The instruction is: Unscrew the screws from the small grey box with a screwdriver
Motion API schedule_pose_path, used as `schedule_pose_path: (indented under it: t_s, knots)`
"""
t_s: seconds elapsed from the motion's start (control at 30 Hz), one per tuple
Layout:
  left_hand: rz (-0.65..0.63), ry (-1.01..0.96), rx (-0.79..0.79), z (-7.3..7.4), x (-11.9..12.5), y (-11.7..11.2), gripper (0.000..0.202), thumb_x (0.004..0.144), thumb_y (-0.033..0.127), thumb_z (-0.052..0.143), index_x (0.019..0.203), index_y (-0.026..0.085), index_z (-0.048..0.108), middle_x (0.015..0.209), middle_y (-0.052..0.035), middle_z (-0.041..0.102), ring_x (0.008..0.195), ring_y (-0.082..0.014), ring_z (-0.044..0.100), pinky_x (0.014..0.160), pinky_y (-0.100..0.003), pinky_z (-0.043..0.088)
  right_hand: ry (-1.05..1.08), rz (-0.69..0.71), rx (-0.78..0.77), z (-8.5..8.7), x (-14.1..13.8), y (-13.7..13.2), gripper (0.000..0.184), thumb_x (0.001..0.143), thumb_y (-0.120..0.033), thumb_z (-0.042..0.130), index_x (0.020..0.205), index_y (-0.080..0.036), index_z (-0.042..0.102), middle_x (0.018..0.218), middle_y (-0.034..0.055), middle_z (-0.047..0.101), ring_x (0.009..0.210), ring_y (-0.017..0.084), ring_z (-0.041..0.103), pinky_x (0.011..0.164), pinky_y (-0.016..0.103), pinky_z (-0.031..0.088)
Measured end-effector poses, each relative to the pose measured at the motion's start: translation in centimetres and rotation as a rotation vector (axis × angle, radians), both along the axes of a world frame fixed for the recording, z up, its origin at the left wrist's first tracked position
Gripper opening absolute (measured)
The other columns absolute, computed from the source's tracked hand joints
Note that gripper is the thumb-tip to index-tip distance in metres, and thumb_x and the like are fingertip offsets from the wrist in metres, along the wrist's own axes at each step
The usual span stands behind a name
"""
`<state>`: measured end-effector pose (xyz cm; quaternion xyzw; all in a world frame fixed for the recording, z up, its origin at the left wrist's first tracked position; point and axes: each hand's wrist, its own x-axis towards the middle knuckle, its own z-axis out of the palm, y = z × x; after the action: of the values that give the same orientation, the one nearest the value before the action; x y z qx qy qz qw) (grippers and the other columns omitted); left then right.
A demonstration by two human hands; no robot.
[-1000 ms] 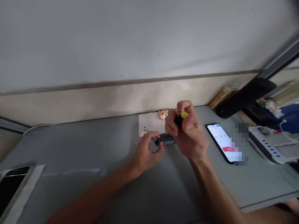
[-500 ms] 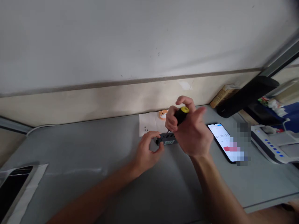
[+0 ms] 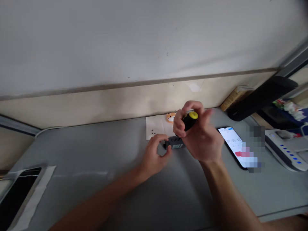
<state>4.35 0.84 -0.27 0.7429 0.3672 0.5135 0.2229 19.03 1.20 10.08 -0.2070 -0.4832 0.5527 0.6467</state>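
Observation:
My left hand point(image 3: 156, 154) pinches the left end of a small dark grey vented box point(image 3: 176, 145) with a pale label, which rests on the grey table. Above the box, my right hand point(image 3: 204, 138) is curled round a screwdriver point(image 3: 190, 120) with a black handle and a yellow end cap. The screwdriver's shaft and tip, and the right part of the box, are hidden behind that hand. Just behind the box lies a white sheet of paper point(image 3: 156, 123) with several tiny black screws point(image 3: 153, 132) on it and an orange-and-white animal-face item point(image 3: 170, 117).
A phone point(image 3: 234, 146) with a lit timer screen lies to the right, near a white power strip point(image 3: 286, 150). A black cylinder point(image 3: 262, 98) and a box point(image 3: 237, 96) lean at the back right. A dark panel point(image 3: 21, 192) on white material sits at left.
The whole view has shifted slightly, so things appear a little further right. My right hand's fingers have moved a little round the screwdriver handle; my left hand stays on the box.

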Motion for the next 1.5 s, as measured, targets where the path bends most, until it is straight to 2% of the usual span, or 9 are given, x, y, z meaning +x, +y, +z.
schedule_pose_path:
  t_s: [0.17,0.3,0.43,0.63,0.77,0.9,1.13,1.37,1.5]
  knots:
    - [-0.057,0.001,-0.014,0.24,-0.11,0.02,0.024,0.086,0.011,0.058,0.107,0.023,0.057,0.1,-0.0047,0.068,0.094,-0.0189,0.066,0.087,-0.033,0.054,-0.026,-0.061,0.022,0.09,-0.45,-0.22,0.029,0.093,-0.048,0.07,0.093,-0.027,0.051,0.075,-0.0038,0.051,0.057,0.01,0.043,0.054,0.026,0.041]
    - [-0.076,0.001,0.012,0.4,-0.09,-0.01,0.021,0.087,0.01,0.059,0.103,0.024,0.057,0.1,-0.0044,0.068,0.097,-0.0198,0.066,0.089,-0.035,0.054,-0.095,-0.101,0.011,-0.03,-0.37,-0.14,0.028,0.099,-0.051,0.06,0.092,-0.023,0.059,0.083,0.0014,0.057,0.066,0.013,0.053,0.061,0.03,0.048]
    - [-0.081,-0.003,0.012,0.38,-0.04,0.0,0.021,0.087,0.009,0.059,0.101,0.024,0.057,0.099,-0.0038,0.067,0.096,-0.019,0.065,0.087,-0.034,0.053,-0.038,-0.063,-0.027,0.07,-0.37,-0.12,0.031,0.101,-0.055,0.051,0.098,-0.025,0.058,0.071,-0.0012,0.052,0.058,0.013,0.046,0.056,0.029,0.044]
    - [-0.077,-0.002,0.013,0.36,-0.04,0.05,0.022,0.086,0.008,0.059,0.101,0.024,0.058,0.1,-0.0044,0.068,0.096,-0.0196,0.066,0.088,-0.035,0.054,-0.02,-0.069,0.001,0.19,-0.06,-0.17,0.03,0.093,-0.049,0.07,0.09,-0.026,0.051,0.068,-0.0053,0.048,0.055,0.01,0.041,0.055,0.026,0.04]
    - [-0.069,0.008,0.02,0.41,-0.04,0.08,0.021,0.086,0.009,0.059,0.101,0.024,0.057,0.1,-0.0042,0.068,0.096,-0.0195,0.066,0.087,-0.035,0.054,-0.086,-0.047,0.006,0.01,0.25,-0.14,0.03,0.099,-0.051,0.059,0.09,-0.023,0.06,0.083,0.0015,0.056,0.067,0.014,0.054,0.062,0.031,0.048]
    - [-0.075,0.012,0.021,0.44,-0.04,0.05,0.022,0.087,0.008,0.059,0.101,0.024,0.057,0.099,-0.0037,0.068,0.095,-0.019,0.067,0.087,-0.034,0.054,-0.016,-0.025,-0.032,0.0,0.06,-0.07,0.032,0.103,-0.053,0.048,0.094,-0.024,0.059,0.073,-0.0009,0.05,0.059,0.013,0.047,0.057,0.029,0.044]
    - [-0.078,0.006,0.023,0.39,-0.05,0.09,0.021,0.087,0.009,0.059,0.101,0.024,0.057,0.1,-0.0042,0.068,0.097,-0.0194,0.067,0.089,-0.035,0.055,-0.004,-0.064,-0.033,0.01,0.2,0.04,0.036,0.09,-0.053,0.072,0.089,-0.026,0.048,0.074,-0.0038,0.051,0.059,0.011,0.044,0.056,0.026,0.042]
    - [-0.062,0.004,0.023,0.43,-0.01,0.08,0.02,0.086,0.01,0.06,0.1,0.024,0.058,0.101,-0.0047,0.069,0.096,-0.0199,0.067,0.088,-0.036,0.055,-0.01,-0.047,-0.044,0.05,0.41,-0.02,0.036,0.102,-0.058,0.048,0.092,-0.025,0.056,0.073,-0.0009,0.049,0.06,0.013,0.046,0.056,0.03,0.045]
    - [-0.063,0.008,0.024,0.39,-0.01,0.14,0.02,0.086,0.01,0.06,0.099,0.024,0.058,0.1,-0.0047,0.068,0.095,-0.0198,0.067,0.088,-0.035,0.055,0.021,-0.049,-0.032,-0.08,0.28,0.02,0.034,0.091,-0.056,0.068,0.093,-0.028,0.049,0.069,-0.0055,0.044,0.056,0.011,0.039,0.053,0.026,0.04]
